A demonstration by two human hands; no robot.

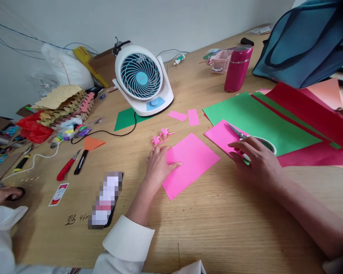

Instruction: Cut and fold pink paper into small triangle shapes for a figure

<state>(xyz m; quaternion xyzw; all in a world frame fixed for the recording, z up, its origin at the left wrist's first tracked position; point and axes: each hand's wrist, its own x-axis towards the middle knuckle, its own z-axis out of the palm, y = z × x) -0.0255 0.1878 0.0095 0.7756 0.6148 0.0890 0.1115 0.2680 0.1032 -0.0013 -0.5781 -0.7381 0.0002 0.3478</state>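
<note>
Fingers (157,150) of the left hand (159,164) are spread a little, with the thumb lying on a flat, bright pink, four-sided paper sheet (193,163) and the others down by its left edge. The right hand (255,158) curls over pale-handled metal scissors (240,134); I cannot tell how tight its grip is. Their blades point far and left, over a second pink paper piece (215,134). That seems good, since the sharp ends face away from the body. A light, flat thumb should work best, as the sheet may crease or slip if pushed hard. Just past the left fingertips are small pink paper cut-outs (165,133) with skinny parts that look easy to bend, so that hand should go gently. Two little pink paper strips (193,117) lie farther off. On the right, partly under the second piece, is a big green paper sheet (237,110). All this rests on a light brown wooden counter (217,232).
</note>
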